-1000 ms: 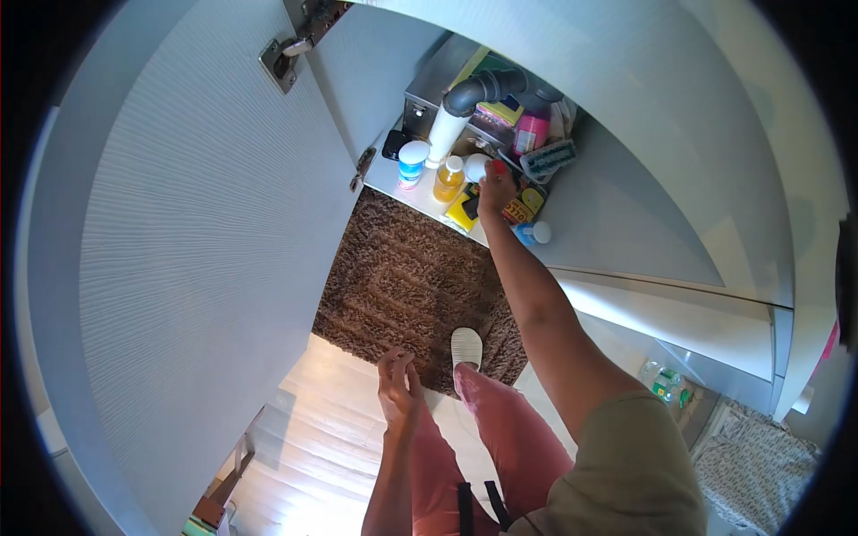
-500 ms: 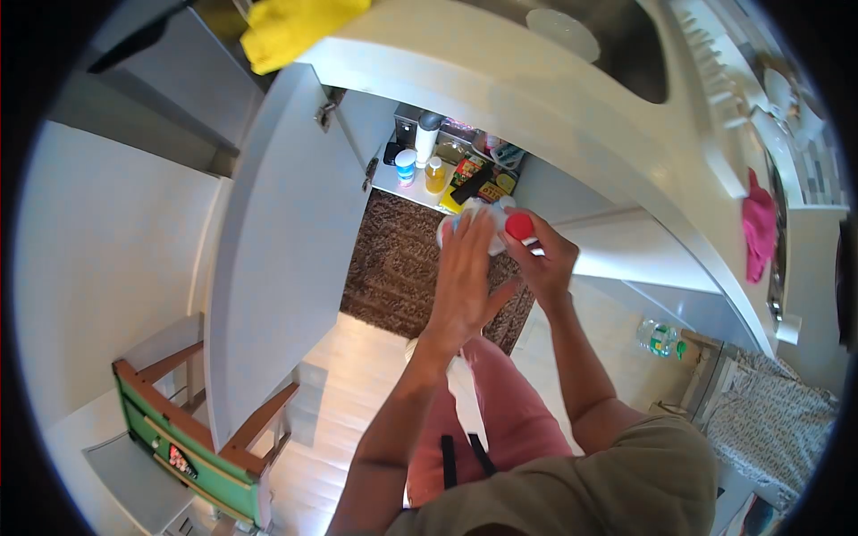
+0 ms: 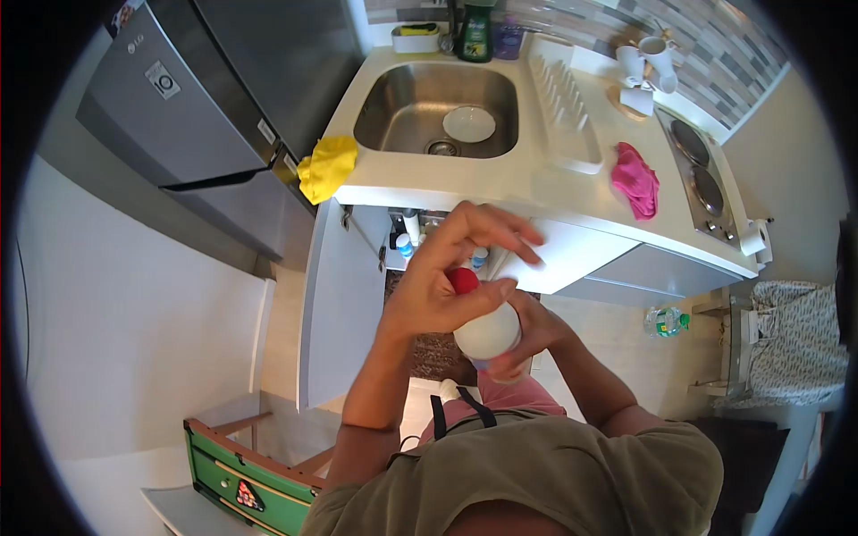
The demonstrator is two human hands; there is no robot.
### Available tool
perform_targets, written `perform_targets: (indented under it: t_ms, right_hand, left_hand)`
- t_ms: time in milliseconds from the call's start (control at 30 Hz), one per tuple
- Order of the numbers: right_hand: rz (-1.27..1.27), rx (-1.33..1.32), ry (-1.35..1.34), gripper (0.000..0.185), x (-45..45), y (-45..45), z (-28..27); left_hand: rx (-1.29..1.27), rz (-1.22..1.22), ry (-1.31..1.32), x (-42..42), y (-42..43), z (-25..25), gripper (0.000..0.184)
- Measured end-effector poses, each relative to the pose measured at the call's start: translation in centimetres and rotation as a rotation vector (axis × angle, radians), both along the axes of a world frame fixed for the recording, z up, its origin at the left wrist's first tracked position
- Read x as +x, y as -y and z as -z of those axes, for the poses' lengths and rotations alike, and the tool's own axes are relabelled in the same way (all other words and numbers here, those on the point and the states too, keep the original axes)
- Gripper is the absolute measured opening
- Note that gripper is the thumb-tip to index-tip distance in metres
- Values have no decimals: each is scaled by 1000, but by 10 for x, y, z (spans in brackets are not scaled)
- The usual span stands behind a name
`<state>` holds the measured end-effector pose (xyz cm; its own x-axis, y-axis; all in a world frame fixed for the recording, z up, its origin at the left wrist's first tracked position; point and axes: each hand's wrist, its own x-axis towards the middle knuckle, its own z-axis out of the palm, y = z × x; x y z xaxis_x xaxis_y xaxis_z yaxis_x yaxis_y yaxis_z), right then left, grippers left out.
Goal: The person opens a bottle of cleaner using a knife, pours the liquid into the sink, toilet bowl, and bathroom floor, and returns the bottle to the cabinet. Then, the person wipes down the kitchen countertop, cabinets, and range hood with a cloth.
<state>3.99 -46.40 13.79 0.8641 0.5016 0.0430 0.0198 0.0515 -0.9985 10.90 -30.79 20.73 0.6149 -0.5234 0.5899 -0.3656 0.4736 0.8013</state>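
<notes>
A white bottle (image 3: 488,335) is held in front of my body, tilted, with its red cap (image 3: 461,280) toward the upper left. My right hand (image 3: 534,332) is wrapped round the bottle's body. Over the cap, my left hand (image 3: 438,281) is curved with its thumb and fingers apart, and the cap shows in the gap between them. Whether its palm touches the cap, I cannot tell. Beyond the hands, the cupboard under the sink stands open, with a blue-and-white tub (image 3: 405,245) inside.
The open cupboard door (image 3: 335,313) is at left. Above are a steel sink (image 3: 384,112) with a white plate (image 3: 469,124), a yellow cloth (image 3: 329,168) and a pink cloth (image 3: 635,181). A plastic bottle (image 3: 666,322) lies on the floor; a small green pool table (image 3: 223,464) stands lower left.
The view has tipped up to show the counter and sink. Both hands have brought the bottle closer to my body, and the left hand has moved over the red cap, which the right fingers were at before.
</notes>
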Motion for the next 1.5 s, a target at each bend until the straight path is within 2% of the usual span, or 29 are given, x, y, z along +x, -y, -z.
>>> perform_targets:
  t_ms: [33, 67, 100, 167, 233, 300, 333, 367, 433, 467, 500, 567, 600, 633, 667, 700, 767, 800, 933, 1000, 1033, 1100, 1133, 1233, 1300, 1333, 1367, 1433, 1500]
  right_hand:
    - [-172, 171, -73, 87, 1, 4, 2]
    - [-261, 237, -104, 84, 6, 9, 4]
    - [-257, 236, -93, 84, 12, 13, -3]
    - [-131, 132, -85, 84, 23, 22, -25]
    - [-83, 87, -45, 82, 37, 32, -45]
    - [97, -49, 217, 81, 52, 31, -60]
    - [225, -94, 319, 80, 61, 29, -54]
    - [218, -90, 324, 80, 73, 30, -50]
    - [633, -510, 627, 80, 99, 36, -45]
    - [743, -626, 688, 78, 113, 40, -44]
    - [740, -624, 687, 78, 125, 49, -42]
    - [636, -504, 428, 75, 155, 74, -43]
    - [549, -276, 359, 72, 168, 86, -42]
    - [552, -274, 357, 72, 176, 93, -43]
    - [544, -341, 356, 71, 183, 101, -43]
    - [534, -409, 350, 69, 190, 107, -43]
    - [513, -362, 340, 70, 205, 116, -36]
    - [547, -407, 310, 71, 211, 117, -35]
    - [685, -609, 244, 79, 234, 120, -30]
    - [720, -683, 226, 80, 247, 120, -27]
    - [746, -758, 219, 82, 253, 120, -27]
    - [783, -807, 193, 84, 271, 117, -24]
    - [809, -855, 174, 86, 279, 115, -22]
    - [819, -817, 163, 80, 297, 111, -16]
    - [819, -721, 162, 81, 307, 110, -8]
    - [804, -622, 163, 82, 314, 111, -3]
    - [814, -622, 163, 82, 320, 112, 3]
    - [777, -408, 162, 83, 332, 112, 11]
    - [791, -469, 150, 84, 340, 108, 13]
  left_hand:
    - [-149, 262, -82, -3, 6, -16, 24]
    - [-153, 359, -192, -4, 10, -28, 28]
    - [-150, 364, -182, 1, 13, -29, 28]
    - [-160, 288, 34, 21, 20, -28, 27]
    - [-133, 223, 74, 36, 26, -32, 27]
    - [-45, 81, -33, 54, 34, -40, 24]
    - [-27, -39, 21, 67, 43, -40, 21]
    - [-24, -46, 26, 79, 50, -40, 21]
    - [109, -304, -73, 101, 63, -37, 16]
    - [111, -308, -73, 117, 70, -33, 16]
    - [147, -291, -171, 136, 77, -28, 11]
    - [176, -276, -250, 166, 81, -33, 10]
    - [255, -130, -215, 178, 75, -35, 15]
    - [334, 19, -183, 189, 71, -38, 25]
    - [449, -10, -111, 200, 72, -40, 33]
    - [449, -7, -119, 211, 77, -38, 33]
    - [529, -69, -154, 234, 86, -30, 31]
    - [586, -165, -111, 243, 95, -28, 28]
    - [748, -262, -66, 295, 128, -14, 34]
    - [1149, -460, 244, 310, 137, -21, 50]
    - [1149, -447, 247, 325, 144, -12, 50]
    - [1163, -645, 431, 347, 155, 1, 57]
    - [1160, -636, 437, 356, 157, 3, 57]
    - [1263, -715, 519, 386, 162, 7, 49]
    - [1065, -137, 124, 412, 153, 8, 41]
    - [904, 46, -10, 416, 144, 5, 33]
    - [904, 54, -3, 420, 134, 1, 33]
    - [671, 377, -29, 440, 119, 2, 31]
    - [722, 410, -49, 459, 119, 6, 34]
